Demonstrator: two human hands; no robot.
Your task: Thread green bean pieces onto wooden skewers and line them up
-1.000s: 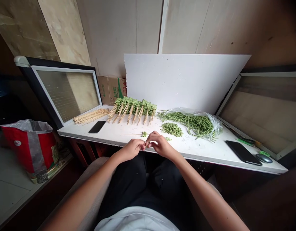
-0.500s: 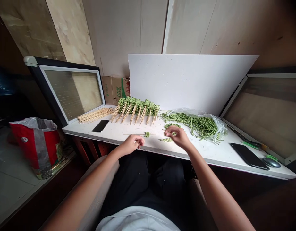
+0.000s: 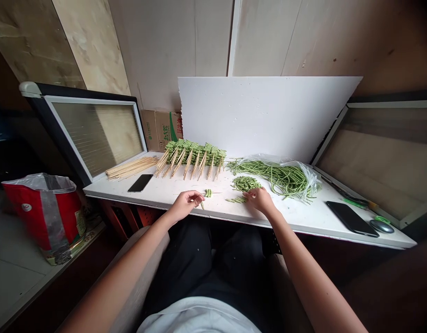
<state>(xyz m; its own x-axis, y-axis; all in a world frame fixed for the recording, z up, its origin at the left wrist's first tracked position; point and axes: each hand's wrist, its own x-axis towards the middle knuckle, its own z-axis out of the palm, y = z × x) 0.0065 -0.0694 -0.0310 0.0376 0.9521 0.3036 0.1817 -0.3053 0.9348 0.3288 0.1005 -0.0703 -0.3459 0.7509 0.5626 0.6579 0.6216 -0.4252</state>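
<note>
My left hand (image 3: 186,206) rests at the table's front edge, its fingertips pinching what looks like a small cut piece of green yard-long bean (image 3: 202,205). Just beyond it, a thin bamboo skewer (image 3: 199,193) lies flat with a few bean pieces (image 3: 208,193) threaded on it. My right hand (image 3: 261,200) is down on the tabletop, touching the edge of a heap of cut beans (image 3: 245,183). A short row of loose pieces (image 3: 236,200) lies beside those fingers. Whole long beans (image 3: 279,179) sit in a clear plastic bag to the right.
Finished bean skewers (image 3: 192,157) lie side by side at the back of the white table (image 3: 157,196). Nearby are bare skewers (image 3: 132,167) and a phone (image 3: 140,183). Another phone (image 3: 352,218) and scissors (image 3: 355,202) lie right. A white board (image 3: 265,115) stands behind.
My hands have parted from their position together at the middle. My right hand has gone right to the cut beans, and my left hand has stayed near the skewer. The view shifted slightly.
</note>
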